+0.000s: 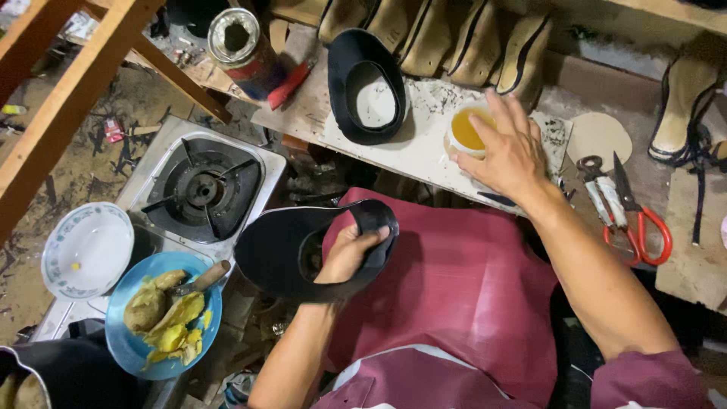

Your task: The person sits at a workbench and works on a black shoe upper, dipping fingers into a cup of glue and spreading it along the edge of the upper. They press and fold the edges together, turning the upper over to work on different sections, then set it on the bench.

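Head view, looking down over a maroon apron [462,288] across the lap:

- Counter [424,155]: a pale, scuffed board with dark smears, running from upper left to right in front of the person.
- Stove [203,188]: a single gas burner in a white metal top, left of the lap, with a black ring grate.
- Upper [291,254]: a flat black shoe piece, smooth and slightly glossy, with a pale thin edge line. Its long axis lies roughly left to right, the broad rounded end pointing left toward the stove and the narrow strap end to the right. It hangs over the lap, below the counter.
- Left hand [350,254]: fingers closed around the upper's right part, thumb through its oval opening, so the piece spreads out to the left of the hand.
- A second black upper [363,87] lies on the counter, long axis pointing away from the person, white showing through its opening.
- Blue plate [163,314]: holds yellowish cooked food, beside a white bowl [87,250].
- Right hand [509,151]: fingers spread and curved over a small white cup [466,132] of amber liquid on the counter, touching its rim.
- Scissors [640,220]: red-handled, right of that hand.
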Demonstrator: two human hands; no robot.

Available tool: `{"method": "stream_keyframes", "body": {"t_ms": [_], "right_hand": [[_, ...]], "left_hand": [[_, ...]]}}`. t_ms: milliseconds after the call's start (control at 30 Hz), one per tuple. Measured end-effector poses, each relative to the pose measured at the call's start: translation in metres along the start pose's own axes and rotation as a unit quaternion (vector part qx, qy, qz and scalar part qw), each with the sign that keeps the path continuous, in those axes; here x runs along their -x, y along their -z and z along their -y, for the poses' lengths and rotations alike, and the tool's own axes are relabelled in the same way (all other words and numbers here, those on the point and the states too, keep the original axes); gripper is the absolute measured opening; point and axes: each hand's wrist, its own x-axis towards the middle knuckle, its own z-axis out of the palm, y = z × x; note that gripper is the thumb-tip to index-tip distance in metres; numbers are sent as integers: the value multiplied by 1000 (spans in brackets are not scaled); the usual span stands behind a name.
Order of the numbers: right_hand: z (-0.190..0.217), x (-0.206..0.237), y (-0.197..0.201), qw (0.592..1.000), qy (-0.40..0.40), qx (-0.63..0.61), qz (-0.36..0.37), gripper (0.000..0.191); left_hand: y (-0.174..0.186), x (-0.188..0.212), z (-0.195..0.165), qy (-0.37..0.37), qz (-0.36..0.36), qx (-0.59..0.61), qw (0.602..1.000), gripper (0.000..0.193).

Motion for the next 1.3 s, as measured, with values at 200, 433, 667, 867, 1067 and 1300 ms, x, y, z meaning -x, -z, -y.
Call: {"method": "stream_keyframes", "body": {"t_ms": [200, 433, 667, 867, 1067, 1300], "right_hand": [[-14, 7, -4, 998, -46, -25, 35, 31], [51, 66, 10, 946, 38, -312, 81, 23], [78, 86, -4, 916, 72, -386, 80, 44], [71, 99, -11, 898, 111, -422, 47, 28], [75, 102, -2, 910, 188, -370, 18, 31], [81, 97, 7, 932, 234, -278, 17, 44]], "left_hand": [[10, -2, 13, -14, -13, -20, 1000, 8], [-27, 0, -7, 11, 20, 5, 1000, 10], [-48, 12, -14, 0, 8, -27, 1000, 14], [-21, -30, 28, -152, 65, 27, 986, 20], [-7, -45, 44, -128, 11, 5, 992, 20], [-12, -42, 34, -163, 6, 20, 986, 15]]}}
